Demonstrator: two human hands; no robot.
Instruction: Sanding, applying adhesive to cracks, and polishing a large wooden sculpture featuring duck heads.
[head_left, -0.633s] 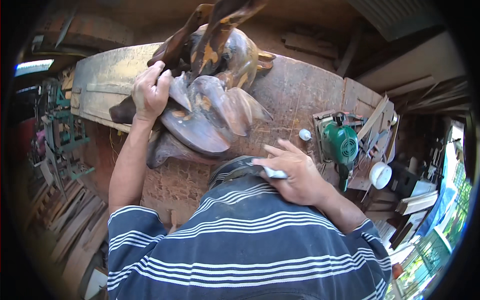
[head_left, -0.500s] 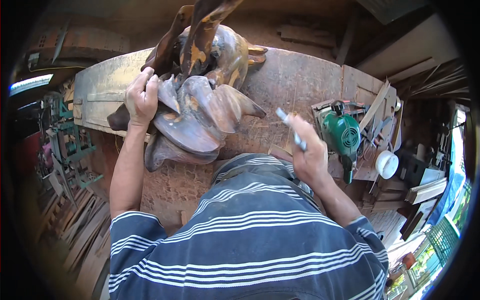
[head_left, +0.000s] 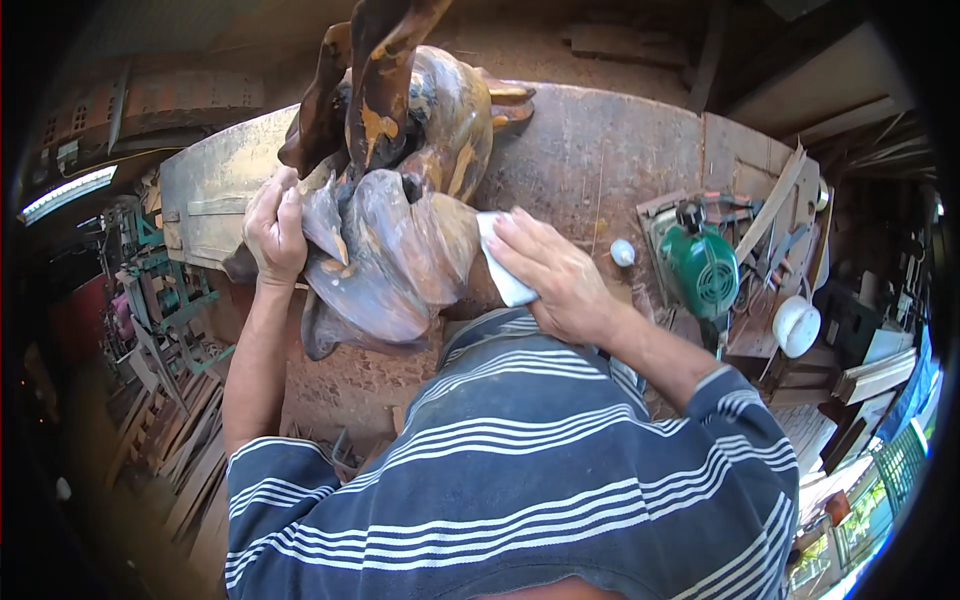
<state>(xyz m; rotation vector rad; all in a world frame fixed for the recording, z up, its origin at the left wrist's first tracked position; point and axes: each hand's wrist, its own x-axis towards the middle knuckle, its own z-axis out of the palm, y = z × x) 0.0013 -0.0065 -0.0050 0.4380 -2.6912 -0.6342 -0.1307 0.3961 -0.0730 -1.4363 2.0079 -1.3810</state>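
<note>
A large carved piece of wood (head_left: 395, 255), brown with yellowish patches and curling lobes, sits on the workbench (head_left: 565, 140) in front of me. My left hand (head_left: 276, 228) is closed around a lobe at its left side. My right hand (head_left: 555, 272) holds a folded white sheet (head_left: 505, 265) like sandpaper, fingers laid flat over it. The sheet is against the carving's right-hand point and hides the tip. A small white bottle-like thing (head_left: 622, 252) lies on the bench to the right of that hand.
A green power tool (head_left: 700, 268) rests on the bench at the right, beside hand tools and a wooden strip (head_left: 770, 205). A white round container (head_left: 796, 326) is nearer me. Stacked wood strips (head_left: 185, 460) and a green metal frame (head_left: 165, 285) are at the left.
My right hand has moved left with the white sheet, from above the bench onto the carving's right point. The small white thing now shows. My left hand keeps its hold.
</note>
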